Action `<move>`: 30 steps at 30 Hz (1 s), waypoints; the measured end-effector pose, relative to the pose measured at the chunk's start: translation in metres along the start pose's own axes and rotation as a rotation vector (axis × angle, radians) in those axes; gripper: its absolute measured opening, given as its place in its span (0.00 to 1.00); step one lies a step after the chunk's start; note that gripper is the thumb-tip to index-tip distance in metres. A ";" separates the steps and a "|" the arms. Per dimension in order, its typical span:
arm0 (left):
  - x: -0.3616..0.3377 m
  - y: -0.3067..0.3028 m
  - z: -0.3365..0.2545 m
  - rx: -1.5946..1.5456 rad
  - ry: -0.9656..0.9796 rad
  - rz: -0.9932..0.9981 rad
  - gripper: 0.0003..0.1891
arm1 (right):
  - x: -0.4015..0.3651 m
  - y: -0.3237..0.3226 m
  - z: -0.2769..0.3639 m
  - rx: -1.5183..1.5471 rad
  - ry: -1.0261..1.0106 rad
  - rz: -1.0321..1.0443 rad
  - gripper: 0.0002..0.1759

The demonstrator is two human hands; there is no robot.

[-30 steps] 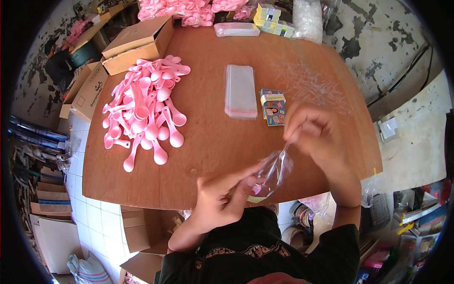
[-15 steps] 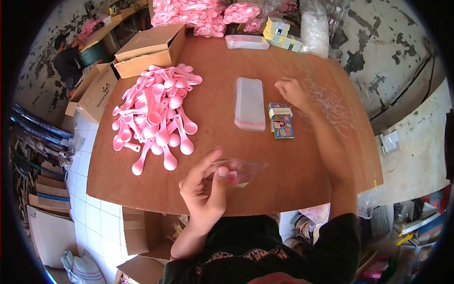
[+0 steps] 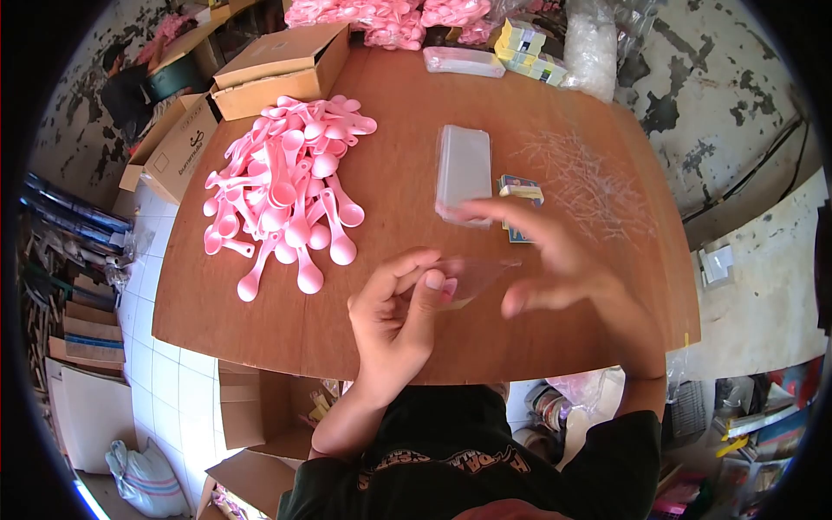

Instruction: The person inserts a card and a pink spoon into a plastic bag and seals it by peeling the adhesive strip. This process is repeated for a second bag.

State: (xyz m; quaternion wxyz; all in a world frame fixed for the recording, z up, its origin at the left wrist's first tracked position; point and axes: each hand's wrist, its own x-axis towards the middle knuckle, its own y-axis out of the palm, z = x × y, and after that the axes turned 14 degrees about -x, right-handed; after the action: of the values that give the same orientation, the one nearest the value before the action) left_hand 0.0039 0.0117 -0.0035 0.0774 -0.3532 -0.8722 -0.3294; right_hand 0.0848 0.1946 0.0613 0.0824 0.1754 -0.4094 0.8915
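My left hand (image 3: 399, 312) pinches a clear plastic bag (image 3: 477, 276) with something pink inside, above the table's near part. To its right my right hand (image 3: 555, 260) is spread, thumb and fingers wide apart, with nothing between them, near the bag's free end. Beyond the right hand, a stack of clear bags (image 3: 464, 169) lies flat. A small banded stack of printed cards (image 3: 522, 189) is partly hidden behind my right hand. Many pink spoons (image 3: 282, 186) lie in a heap on the left.
Thin clear strips (image 3: 589, 186) are scattered at the right of the brown table (image 3: 381, 234). At the back are a cardboard box (image 3: 282, 69), bundles of pink spoons (image 3: 368, 19), a bag pack (image 3: 464, 61) and yellow card stacks (image 3: 527, 52). A person (image 3: 126, 91) is at far left.
My right hand has come back toward me from beside the strips and opened wide near the bag. My left hand has moved slightly up and right with the bag. The view has shifted a little.
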 end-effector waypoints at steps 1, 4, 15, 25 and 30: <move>0.000 0.002 0.001 0.005 -0.012 0.015 0.11 | -0.001 0.013 0.011 0.004 0.004 -0.001 0.19; -0.005 0.006 0.006 -0.004 0.017 0.080 0.21 | -0.010 0.025 0.013 -0.030 -0.030 -0.020 0.18; 0.003 -0.009 0.006 0.311 -0.041 0.297 0.35 | -0.003 0.030 0.022 -0.148 -0.049 -0.236 0.08; -0.002 -0.024 0.007 0.265 -0.298 0.088 0.32 | -0.030 0.055 0.004 0.458 0.517 -0.071 0.13; -0.003 -0.027 0.019 -0.081 -0.297 0.088 0.16 | -0.038 0.065 -0.007 0.447 0.526 -0.085 0.09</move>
State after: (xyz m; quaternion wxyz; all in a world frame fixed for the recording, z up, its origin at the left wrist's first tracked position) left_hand -0.0102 0.0076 -0.0330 -0.0525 -0.4387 -0.8439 -0.3045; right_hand 0.0993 0.1577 -0.0029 0.1816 -0.0297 -0.1611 0.9696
